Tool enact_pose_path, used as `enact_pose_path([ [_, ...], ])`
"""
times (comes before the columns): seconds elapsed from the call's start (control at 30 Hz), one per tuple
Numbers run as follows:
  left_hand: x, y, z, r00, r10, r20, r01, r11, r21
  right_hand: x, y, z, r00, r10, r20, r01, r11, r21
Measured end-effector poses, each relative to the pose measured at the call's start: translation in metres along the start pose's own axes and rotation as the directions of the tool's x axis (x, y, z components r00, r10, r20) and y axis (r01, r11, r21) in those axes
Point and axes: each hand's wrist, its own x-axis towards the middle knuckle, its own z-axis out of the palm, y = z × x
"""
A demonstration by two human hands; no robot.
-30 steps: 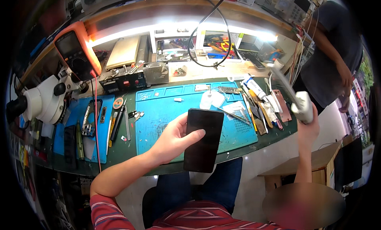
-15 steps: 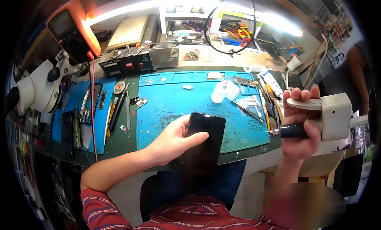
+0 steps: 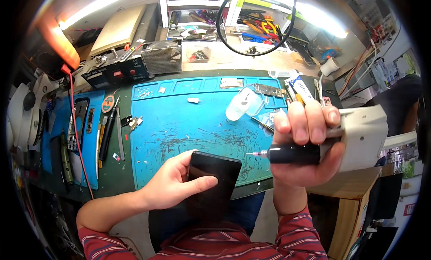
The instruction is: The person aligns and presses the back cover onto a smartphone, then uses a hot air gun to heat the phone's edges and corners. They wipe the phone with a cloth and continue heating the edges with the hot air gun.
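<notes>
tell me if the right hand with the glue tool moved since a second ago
Yes. The right hand with the glue tool came in from beyond the right end of the blue mat to over its right edge, near the black phone.

left hand (image 3: 173, 183): fingers curled, gripping | right hand (image 3: 305, 145): raised, fist closed

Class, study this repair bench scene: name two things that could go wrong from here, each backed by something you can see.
1. The black phone overhangs the blue mat's near edge, steadied only by the left hand; it might slip off.
2. The right hand holds a needle-tipped dispenser aimed at the phone; a slip could smear or scratch it.
</notes>
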Motion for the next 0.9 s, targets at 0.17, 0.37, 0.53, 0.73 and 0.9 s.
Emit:
enact_pose_path([
  [0.17, 0.000, -0.003, 0.000, 1.000, 0.007, 0.003, -0.008, 1.000, 0.020, -0.005, 0.000, -0.003, 0.997, 0.057, 0.061, -0.060, 0.997, 0.044],
  [0.37, 0.001, -0.010, -0.003, 1.000, 0.009, -0.005, -0.009, 0.997, -0.071, -0.015, 0.004, 0.010, 1.000, -0.022, -0.019, 0.019, 0.994, -0.111],
  [0.53, 0.001, -0.007, -0.004, 1.000, -0.012, -0.010, 0.011, 0.994, -0.112, -0.017, 0.002, 0.012, 1.000, 0.001, 0.005, 0.000, 0.994, -0.107],
  [0.73, 0.002, -0.006, -0.003, 1.000, -0.007, -0.004, 0.007, 0.990, -0.138, -0.014, 0.003, 0.008, 0.999, 0.012, 0.036, -0.009, 0.997, -0.071],
  [0.9, 0.003, -0.005, -0.003, 1.000, -0.013, 0.005, 0.013, 0.991, -0.136, -0.014, 0.003, 0.008, 0.999, 0.008, 0.037, -0.006, 0.998, -0.057],
])
